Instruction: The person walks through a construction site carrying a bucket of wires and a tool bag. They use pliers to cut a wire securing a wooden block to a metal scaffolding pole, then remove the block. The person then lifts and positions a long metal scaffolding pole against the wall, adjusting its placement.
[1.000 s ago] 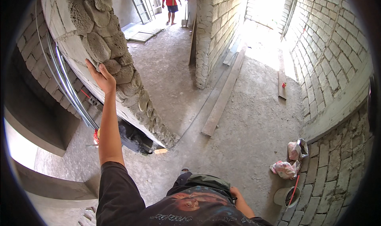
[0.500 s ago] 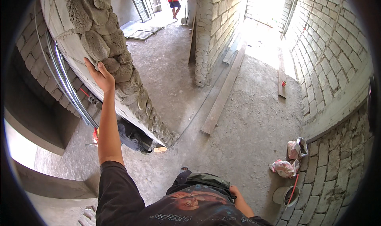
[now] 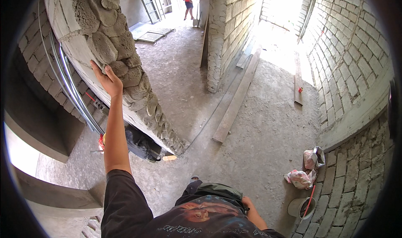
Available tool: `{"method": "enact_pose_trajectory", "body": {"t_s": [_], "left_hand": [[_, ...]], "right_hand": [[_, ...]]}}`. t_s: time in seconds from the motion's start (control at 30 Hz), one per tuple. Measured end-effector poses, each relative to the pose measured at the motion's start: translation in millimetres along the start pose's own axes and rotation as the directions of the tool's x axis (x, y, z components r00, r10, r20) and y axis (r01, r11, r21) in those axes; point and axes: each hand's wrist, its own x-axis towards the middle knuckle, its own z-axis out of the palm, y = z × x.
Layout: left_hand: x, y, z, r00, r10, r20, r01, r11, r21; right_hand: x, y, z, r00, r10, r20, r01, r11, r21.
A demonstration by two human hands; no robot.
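My left hand [image 3: 109, 82] lies against the end of a block wall [image 3: 66, 24], its fingers stretched out and nothing held in them. The thumb is at the rough, lumpy mortar face [image 3: 129, 72] that runs down the wall's end. Low beside my waist is my right hand [image 3: 248, 204], next to a dark green bag [image 3: 220, 190] worn at my front. The fingers of that hand are hidden, so what they hold, if anything, does not show.
Long planks [image 3: 238, 100] lie on the concrete floor, and a red cup [image 3: 300, 89] sits on a narrower board [image 3: 297, 70]. Filled plastic bags [image 3: 300, 178] and a bucket [image 3: 295, 206] stand by the right wall. Metal tubes [image 3: 75, 85] lean at left. Another person [image 3: 188, 1] stands far back.
The person at the back has shifted slightly to the right and changed stance. My view has moved a little; my left hand stays on the wall and my right hand stays at my waist.
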Motion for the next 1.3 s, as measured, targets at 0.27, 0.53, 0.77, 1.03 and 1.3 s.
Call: {"method": "enact_pose_trajectory", "body": {"t_s": [0.27, 0.53, 0.77, 1.03, 1.3], "left_hand": [[0.5, 3.3, 1.0, 1.000, -0.001, -0.012, 0.001, 0.999, -0.047], [0.2, 1.2, 0.2, 1.000, -0.012, -0.005, 0.011, 0.999, -0.033], [1.2, 2.8, -2.4, 1.000, -0.002, -0.007, 0.002, 0.999, -0.046], [-1.7, 1.5, 1.3, 1.000, -0.010, 0.015, 0.011, 0.997, -0.078], [-5.3, -8.7, 10.4, 0.998, -0.049, 0.027, 0.054, 0.979, -0.197]], "right_hand": [[8.3, 12.1, 7.0, 1.000, -0.017, -0.003, 0.017, 1.000, 0.016], [-1.2, 6.5, 5.8, 0.999, -0.042, -0.020, 0.042, 0.999, 0.016], [-3.4, -2.9, -0.3, 0.999, -0.022, -0.024, 0.020, 0.994, -0.106], [-12.4, -30.6, -13.4, 0.998, -0.067, -0.012, 0.064, 0.982, -0.180], [48.7, -8.6, -5.0, 0.974, -0.135, 0.183, 0.216, 0.797, -0.564]]}}
